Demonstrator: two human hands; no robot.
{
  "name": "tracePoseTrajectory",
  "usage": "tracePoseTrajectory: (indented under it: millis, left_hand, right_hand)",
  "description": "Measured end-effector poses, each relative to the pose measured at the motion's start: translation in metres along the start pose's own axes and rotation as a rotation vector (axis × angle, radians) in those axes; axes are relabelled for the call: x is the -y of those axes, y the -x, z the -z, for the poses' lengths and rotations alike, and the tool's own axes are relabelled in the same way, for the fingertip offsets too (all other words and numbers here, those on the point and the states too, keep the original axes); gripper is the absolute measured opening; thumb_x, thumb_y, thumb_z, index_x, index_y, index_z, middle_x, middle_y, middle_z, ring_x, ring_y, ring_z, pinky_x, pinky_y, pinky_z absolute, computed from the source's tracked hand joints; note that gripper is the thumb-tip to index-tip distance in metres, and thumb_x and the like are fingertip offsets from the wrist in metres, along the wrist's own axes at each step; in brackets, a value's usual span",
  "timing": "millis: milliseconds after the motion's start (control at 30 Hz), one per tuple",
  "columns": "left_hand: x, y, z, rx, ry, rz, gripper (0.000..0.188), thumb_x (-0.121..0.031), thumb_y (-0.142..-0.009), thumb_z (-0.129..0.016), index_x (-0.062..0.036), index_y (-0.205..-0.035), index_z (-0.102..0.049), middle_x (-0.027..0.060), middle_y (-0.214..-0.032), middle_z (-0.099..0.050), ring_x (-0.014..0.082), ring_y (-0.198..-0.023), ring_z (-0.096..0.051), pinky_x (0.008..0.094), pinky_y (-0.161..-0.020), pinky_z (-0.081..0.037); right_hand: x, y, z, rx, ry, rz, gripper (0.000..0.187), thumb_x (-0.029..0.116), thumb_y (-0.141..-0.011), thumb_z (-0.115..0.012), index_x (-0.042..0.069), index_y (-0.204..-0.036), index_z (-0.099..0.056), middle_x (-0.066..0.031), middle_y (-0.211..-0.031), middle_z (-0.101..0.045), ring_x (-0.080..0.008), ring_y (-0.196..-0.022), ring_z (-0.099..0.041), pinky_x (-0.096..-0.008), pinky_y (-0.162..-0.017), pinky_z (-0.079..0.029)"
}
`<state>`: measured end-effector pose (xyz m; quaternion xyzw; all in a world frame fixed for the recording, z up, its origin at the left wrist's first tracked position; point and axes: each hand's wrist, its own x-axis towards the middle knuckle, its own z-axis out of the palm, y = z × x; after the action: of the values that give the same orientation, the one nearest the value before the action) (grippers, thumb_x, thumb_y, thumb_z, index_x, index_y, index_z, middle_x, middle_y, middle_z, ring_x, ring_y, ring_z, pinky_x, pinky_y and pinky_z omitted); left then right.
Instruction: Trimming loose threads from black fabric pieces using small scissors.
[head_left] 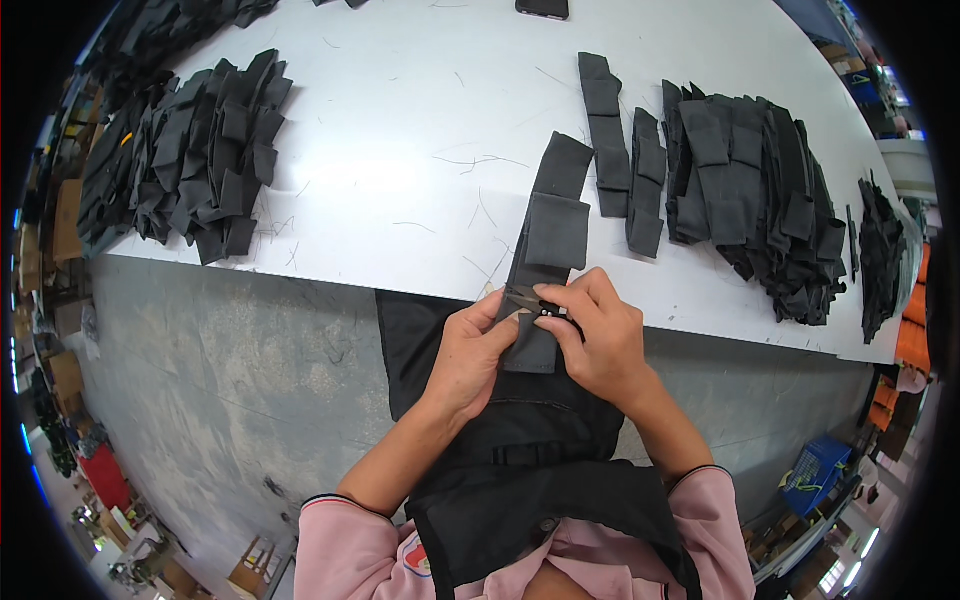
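Note:
A sewn black fabric strip with a folded flap (558,232) lies over the table's front edge, its near end hanging toward my lap. My left hand (466,352) pinches the strip along its left side, thumb on top. In my right hand (606,328) is a small pair of thread snips (549,309) with a dark handle, held between thumb and fingers. The blades of the snips point left and rest at the strip, close to my left fingertips. Whether a thread is between them is too small to tell.
Two similar black strips (606,135) lie on the white table (400,130) beyond my hands. A large pile of strips (740,180) is at the right, another pile (215,150) at the left. Loose thread ends are scattered about. A black phone (543,8) sits at the far edge.

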<state>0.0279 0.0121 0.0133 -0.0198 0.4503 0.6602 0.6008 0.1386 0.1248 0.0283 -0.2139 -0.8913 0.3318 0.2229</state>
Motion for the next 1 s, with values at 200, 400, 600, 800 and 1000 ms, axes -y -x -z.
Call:
tracePoseTrajectory:
  millis: [200, 400, 600, 800, 1000]
  left_hand:
    - [0.003, 0.002, 0.001, -0.004, -0.048, -0.044, 0.023, 0.001, -0.088, -0.051, 0.0013, -0.110, -0.058, 0.0029, -0.101, -0.063, 0.0075, -0.090, -0.058, 0.0229, -0.080, -0.047]
    - [0.004, 0.001, 0.002, 0.003, -0.040, -0.036, 0.027, 0.001, -0.089, -0.051, 0.0021, -0.115, -0.057, 0.0042, -0.104, -0.063, 0.0080, -0.091, -0.058, 0.0230, -0.081, -0.047]
    - [0.001, 0.002, -0.004, -0.023, -0.035, -0.016, 0.027, 0.000, -0.090, -0.050, 0.0036, -0.115, -0.058, 0.0036, -0.100, -0.063, 0.0059, -0.086, -0.057, 0.0205, -0.077, -0.046]
    - [0.002, 0.000, 0.001, 0.022, -0.076, -0.021, 0.032, 0.001, -0.089, -0.050, 0.0029, -0.121, -0.053, 0.0052, -0.108, -0.061, 0.0092, -0.093, -0.058, 0.0230, -0.082, -0.047]
    - [0.012, -0.011, 0.005, -0.005, -0.102, -0.044, 0.035, -0.006, -0.093, -0.049, -0.0004, -0.127, -0.047, 0.0070, -0.110, -0.060, 0.0114, -0.088, -0.060, 0.0257, -0.076, -0.051]
  right_hand:
    - [0.003, 0.004, -0.003, -0.034, 0.135, 0.100, 0.030, 0.007, -0.067, -0.072, 0.006, -0.096, -0.063, -0.0052, -0.074, -0.051, -0.0207, -0.055, -0.054, -0.0311, -0.047, -0.041]
    - [0.001, 0.004, -0.002, 0.033, -0.280, -0.256, 0.022, 0.002, -0.070, -0.069, 0.001, -0.092, -0.064, -0.0056, -0.075, -0.049, -0.0155, -0.061, -0.056, -0.0261, -0.052, -0.043]
    - [-0.002, 0.012, -0.001, 0.005, -0.511, -0.427, 0.023, -0.003, -0.072, -0.066, 0.002, -0.094, -0.065, -0.0041, -0.080, -0.048, -0.0103, -0.070, -0.055, -0.0246, -0.059, -0.044]
    - [0.005, 0.007, -0.002, -0.014, -0.248, -0.224, 0.022, -0.003, -0.072, -0.066, 0.003, -0.093, -0.064, -0.0038, -0.078, -0.049, -0.0106, -0.062, -0.052, -0.0241, -0.055, -0.042]
    - [-0.016, 0.010, -0.010, -0.109, -0.530, -0.404, 0.033, -0.001, -0.074, -0.067, 0.000, -0.105, -0.057, -0.0014, -0.076, -0.049, -0.0086, -0.061, -0.049, -0.0224, -0.050, -0.041]
